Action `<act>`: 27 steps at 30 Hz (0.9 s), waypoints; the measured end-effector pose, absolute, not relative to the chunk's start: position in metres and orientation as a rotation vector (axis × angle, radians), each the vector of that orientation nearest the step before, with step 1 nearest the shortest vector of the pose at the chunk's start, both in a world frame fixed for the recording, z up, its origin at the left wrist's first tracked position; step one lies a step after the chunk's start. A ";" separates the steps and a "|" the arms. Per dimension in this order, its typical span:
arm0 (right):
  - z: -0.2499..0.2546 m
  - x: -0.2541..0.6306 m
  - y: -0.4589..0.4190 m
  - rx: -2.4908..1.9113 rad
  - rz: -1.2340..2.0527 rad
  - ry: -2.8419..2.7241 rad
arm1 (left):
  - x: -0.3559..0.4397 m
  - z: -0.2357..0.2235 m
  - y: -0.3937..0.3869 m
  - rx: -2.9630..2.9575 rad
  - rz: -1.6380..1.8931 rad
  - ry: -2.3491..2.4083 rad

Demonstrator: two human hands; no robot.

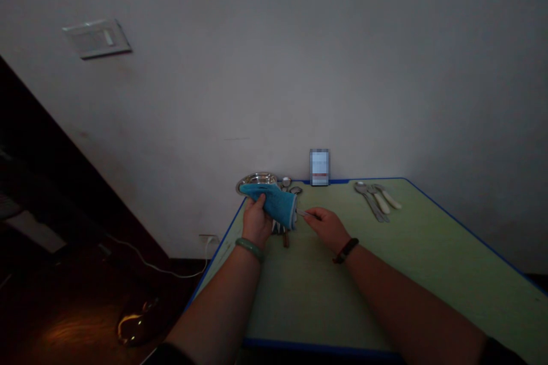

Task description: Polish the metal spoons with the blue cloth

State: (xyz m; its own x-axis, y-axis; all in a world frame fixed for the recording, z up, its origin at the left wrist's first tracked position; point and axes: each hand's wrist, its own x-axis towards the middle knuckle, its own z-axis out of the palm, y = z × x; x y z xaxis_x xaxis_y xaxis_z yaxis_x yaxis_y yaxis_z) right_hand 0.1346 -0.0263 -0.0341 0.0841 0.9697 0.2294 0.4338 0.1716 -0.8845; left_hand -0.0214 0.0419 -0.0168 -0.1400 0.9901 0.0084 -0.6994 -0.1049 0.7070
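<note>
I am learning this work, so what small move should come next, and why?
Probably the right hand should draw the utensil gently through the blue cloth: it pinches one end, while the left hand grips the cloth hiding the other.

A dim room corner with a plain grey wall [274, 80] and a pale green worktop [436, 274].
The worktop, trimmed in blue, has its far edge along the wall, which carries a thin scratch-like mark [237, 138] and, high on the left, a light-coloured switch plate [99, 39]. Low on the wall, just left of the worktop, a socket [208, 237] feeds a white cable [156, 270] that trails left into shadow. The far left is almost black, too dark to tell doorway from furniture. On the dark reddish-brown floor [81, 331], near left, a warm glow shows beside a shiny dark object [132, 328], its kind unclear.
</note>
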 end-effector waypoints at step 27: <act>-0.039 0.134 -0.028 -1.339 0.771 -1.718 | -0.019 -0.018 0.038 0.569 1.466 0.671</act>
